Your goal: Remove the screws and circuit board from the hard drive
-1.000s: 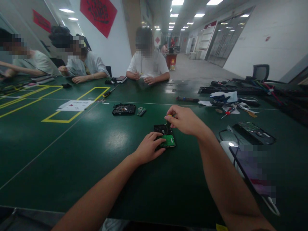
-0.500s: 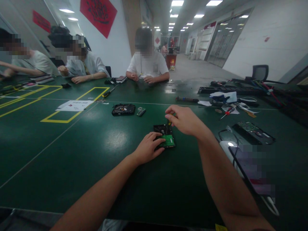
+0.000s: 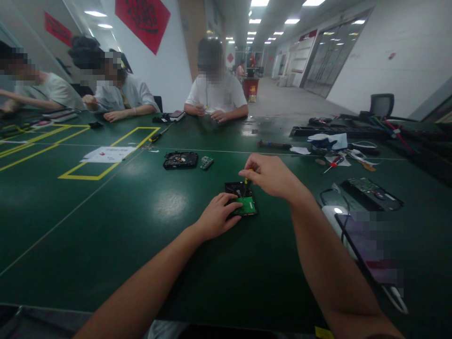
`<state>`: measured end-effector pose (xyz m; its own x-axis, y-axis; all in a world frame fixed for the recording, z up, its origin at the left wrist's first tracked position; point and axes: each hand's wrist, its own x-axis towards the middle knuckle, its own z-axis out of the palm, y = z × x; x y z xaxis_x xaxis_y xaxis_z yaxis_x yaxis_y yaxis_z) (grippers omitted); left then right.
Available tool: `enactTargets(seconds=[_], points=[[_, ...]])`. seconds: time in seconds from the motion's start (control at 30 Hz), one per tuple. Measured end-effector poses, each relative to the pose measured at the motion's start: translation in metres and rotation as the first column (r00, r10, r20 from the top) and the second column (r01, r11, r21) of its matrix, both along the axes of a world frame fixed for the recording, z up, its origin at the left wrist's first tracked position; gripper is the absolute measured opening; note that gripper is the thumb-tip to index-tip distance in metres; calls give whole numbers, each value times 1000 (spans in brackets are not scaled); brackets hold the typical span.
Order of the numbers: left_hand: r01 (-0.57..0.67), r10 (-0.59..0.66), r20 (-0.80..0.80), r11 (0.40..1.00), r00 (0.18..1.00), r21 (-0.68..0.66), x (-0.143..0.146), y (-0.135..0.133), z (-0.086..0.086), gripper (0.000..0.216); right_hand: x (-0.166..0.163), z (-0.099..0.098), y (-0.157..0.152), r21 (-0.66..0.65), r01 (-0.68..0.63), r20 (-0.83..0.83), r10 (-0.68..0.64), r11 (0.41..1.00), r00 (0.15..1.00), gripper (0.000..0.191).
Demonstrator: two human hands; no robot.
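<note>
A hard drive (image 3: 234,187) with a green circuit board (image 3: 247,205) lies on the green table in front of me. My left hand (image 3: 218,216) grips its left side, with fingers across the board and the thumb along the near edge. Above the drive, my right hand (image 3: 264,174) is closed around a small screwdriver (image 3: 246,181) with a yellow and dark handle. The screwdriver points down, its lower end at the drive near the board's far edge. Whether the tip sits in a screw is too small to tell.
Farther left lie an opened hard drive (image 3: 181,160) and a small circuit board (image 3: 206,163). Another drive (image 3: 372,194) and a tablet (image 3: 367,249) lie right. A red-tipped screwdriver (image 3: 333,165), cables and papers (image 3: 108,154) are farther off. Several people sit across the table.
My right hand has shifted slightly left and its fingers have turned a little on the screwdriver, which now shows more of its length. My left hand stays on the drive.
</note>
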<state>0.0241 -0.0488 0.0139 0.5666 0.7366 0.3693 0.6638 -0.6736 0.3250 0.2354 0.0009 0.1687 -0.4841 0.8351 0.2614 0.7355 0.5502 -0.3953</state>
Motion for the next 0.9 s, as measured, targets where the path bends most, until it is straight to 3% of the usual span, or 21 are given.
enactTargets(seconds=[0.2,0.3,0.4,0.6,0.9], points=[[-3,3,-12,1000,1000,-6,0,1,-1,40,1,2,0,47,-92,41,90,995,995,12],[-8,8,-5,1000,1000,-10,-1,0,-1,41,2,2,0,26,-35,25,35,999,999,11],[-12,12,-4,1000,1000,-5,-1,0,-1,40,2,1,-1,-12,39,17,-39,999,999,23],[-2,2,-3,1000,1000,-4,-1,2,-3,41,2,5,-5,-81,-91,-25,89,993,996,10],[-8,8,-10,1000,1000,2,-1,2,-4,41,0,4,-4,-100,-98,-34,95,990,995,20]])
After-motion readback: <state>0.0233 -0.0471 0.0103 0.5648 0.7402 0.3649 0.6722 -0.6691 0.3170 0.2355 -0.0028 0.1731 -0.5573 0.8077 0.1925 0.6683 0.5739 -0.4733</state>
